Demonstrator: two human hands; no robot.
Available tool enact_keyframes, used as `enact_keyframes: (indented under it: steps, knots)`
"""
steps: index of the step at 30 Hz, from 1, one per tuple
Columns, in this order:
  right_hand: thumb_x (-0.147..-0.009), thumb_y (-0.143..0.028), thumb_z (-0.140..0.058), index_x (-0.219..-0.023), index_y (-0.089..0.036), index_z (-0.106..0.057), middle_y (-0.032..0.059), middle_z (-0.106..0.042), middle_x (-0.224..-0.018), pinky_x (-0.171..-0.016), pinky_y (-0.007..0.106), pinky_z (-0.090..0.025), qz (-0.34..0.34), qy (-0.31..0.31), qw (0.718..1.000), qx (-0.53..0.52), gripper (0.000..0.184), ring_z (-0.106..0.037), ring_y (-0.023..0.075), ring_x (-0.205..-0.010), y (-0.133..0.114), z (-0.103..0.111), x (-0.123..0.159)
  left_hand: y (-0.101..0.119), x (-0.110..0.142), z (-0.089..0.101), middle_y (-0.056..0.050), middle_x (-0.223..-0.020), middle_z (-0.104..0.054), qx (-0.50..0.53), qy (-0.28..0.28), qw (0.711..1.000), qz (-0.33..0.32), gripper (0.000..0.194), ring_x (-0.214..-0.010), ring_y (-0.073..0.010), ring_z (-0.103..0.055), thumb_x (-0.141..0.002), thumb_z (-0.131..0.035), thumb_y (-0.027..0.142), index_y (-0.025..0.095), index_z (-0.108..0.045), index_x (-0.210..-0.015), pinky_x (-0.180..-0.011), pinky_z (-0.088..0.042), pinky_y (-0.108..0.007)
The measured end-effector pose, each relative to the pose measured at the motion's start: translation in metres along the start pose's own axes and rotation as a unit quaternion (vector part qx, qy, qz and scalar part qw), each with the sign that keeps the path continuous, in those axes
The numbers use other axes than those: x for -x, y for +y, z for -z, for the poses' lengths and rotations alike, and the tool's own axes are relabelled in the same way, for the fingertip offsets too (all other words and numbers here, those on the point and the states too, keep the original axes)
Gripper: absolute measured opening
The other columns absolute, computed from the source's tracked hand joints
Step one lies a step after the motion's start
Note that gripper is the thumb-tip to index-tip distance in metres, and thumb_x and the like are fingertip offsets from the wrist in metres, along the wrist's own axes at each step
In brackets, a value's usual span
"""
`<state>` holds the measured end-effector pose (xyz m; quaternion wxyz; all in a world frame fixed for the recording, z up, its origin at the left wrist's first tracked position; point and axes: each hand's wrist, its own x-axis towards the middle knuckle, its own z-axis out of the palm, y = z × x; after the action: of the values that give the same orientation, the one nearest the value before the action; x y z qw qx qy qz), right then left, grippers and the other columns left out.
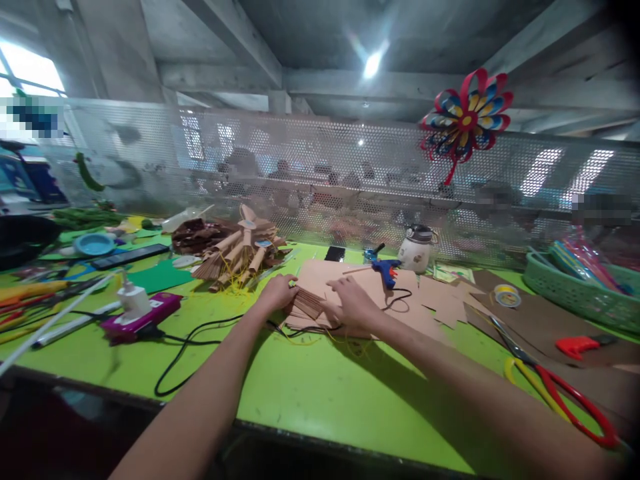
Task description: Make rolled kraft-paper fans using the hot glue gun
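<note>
A small strip of pleated brown paper (306, 303) lies between my hands, over larger brown paper sheets (320, 272). My left hand (277, 293) is closed on its left end, fingertips at the upper edge. At the other end, my right hand (353, 303) pinches the edge low down, while its index finger stretches out above. Thin yellow string (305, 341) trails below the paper. Just beyond my right hand rests a blue glue gun (386, 272) on the sheets, its black cord curling beside it.
Folded brown paper bundles with yellow ties (245, 250) are piled at left. A purple power strip (143, 319) with a black cord stands nearer. Scissors (537, 367), a red-handled cutter (583, 345), tape (507, 296) and a green basket (575, 293) are at right. A jar (417, 250) stands behind.
</note>
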<state>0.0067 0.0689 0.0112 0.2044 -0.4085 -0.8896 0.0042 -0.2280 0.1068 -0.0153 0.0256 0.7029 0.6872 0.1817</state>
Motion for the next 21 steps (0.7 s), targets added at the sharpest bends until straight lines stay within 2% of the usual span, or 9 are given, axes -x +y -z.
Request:
enact_keyframes:
  steps: [2,4,9,12,16,19,21]
  knots:
    - [-0.083,-0.051,-0.058,-0.123,-0.01,-0.055,0.0187,-0.062,-0.111,-0.086,0.044,-0.043,-0.014,-0.019,1.0,0.004,0.057,-0.048,0.0324,-0.105,-0.014,-0.012,-0.018,0.001,0.002,0.002,-0.012,-0.107,-0.069,-0.004,-0.006,1.0,0.002,0.037,-0.096,-0.0223,-0.064,-0.082,-0.053,0.031,0.016,-0.067,-0.113,-0.084,-0.046,-0.028]
    - [-0.078,-0.051,-0.063,-0.119,-0.012,-0.057,0.0181,-0.063,-0.108,-0.081,0.043,-0.043,-0.024,-0.029,0.999,0.003,0.057,-0.05,0.0324,-0.101,-0.022,-0.026,-0.025,0.003,0.003,0.004,-0.012,-0.107,-0.07,-0.004,-0.009,1.0,0.004,0.034,-0.096,-0.022,-0.064,-0.081,-0.053,0.03,0.017,-0.069,-0.108,-0.083,-0.046,-0.027]
    - [-0.085,-0.031,-0.059,-0.113,-0.015,-0.06,0.0143,-0.065,-0.104,-0.083,0.038,-0.041,-0.023,-0.02,0.999,-0.018,0.032,-0.052,0.0274,-0.1,-0.031,-0.043,-0.011,0.01,0.005,0.004,-0.01,-0.086,-0.074,0.013,-0.006,1.0,0.027,0.023,-0.082,-0.0229,-0.067,-0.076,-0.053,0.024,0.019,-0.073,-0.086,-0.072,-0.047,-0.028]
    - [-0.085,-0.022,-0.057,-0.111,-0.016,-0.062,0.013,-0.066,-0.101,-0.083,0.037,-0.042,-0.025,-0.009,0.998,-0.048,0.028,-0.054,0.0256,-0.098,-0.031,-0.041,-0.006,0.015,0.006,0.007,-0.012,-0.08,-0.073,0.031,0.029,0.998,0.042,0.022,-0.079,-0.0247,-0.067,-0.076,-0.052,0.023,0.018,-0.073,-0.08,-0.071,-0.048,-0.03]
    - [-0.08,-0.018,-0.063,-0.116,-0.016,-0.061,0.0108,-0.067,-0.106,-0.084,0.033,-0.046,-0.04,0.025,0.992,-0.113,0.037,-0.059,0.0218,-0.096,-0.022,-0.03,-0.008,0.018,0.007,0.027,-0.015,-0.093,-0.071,0.065,0.129,0.988,0.049,0.031,-0.089,-0.0263,-0.066,-0.084,-0.044,0.027,0.015,-0.072,-0.093,-0.079,-0.048,-0.034]
    - [-0.081,-0.02,-0.064,-0.12,-0.014,-0.06,0.0093,-0.07,-0.103,-0.08,0.029,-0.051,-0.055,0.051,0.982,-0.171,0.04,-0.064,0.0168,-0.087,-0.013,-0.016,-0.001,0.028,0.012,0.048,-0.014,-0.108,-0.068,0.106,0.183,0.977,-0.001,0.037,-0.1,-0.0231,-0.062,-0.09,-0.038,0.029,0.012,-0.067,-0.106,-0.088,-0.047,-0.032]
    - [-0.081,-0.019,-0.064,-0.118,-0.012,-0.061,0.0091,-0.071,-0.099,-0.075,0.027,-0.053,-0.064,0.066,0.976,-0.2,0.039,-0.066,0.0148,-0.08,-0.009,-0.002,0.007,0.044,0.02,0.06,-0.01,-0.11,-0.068,0.138,0.18,0.972,-0.066,0.038,-0.1,-0.019,-0.062,-0.092,-0.039,0.033,0.015,-0.066,-0.11,-0.087,-0.047,-0.027]
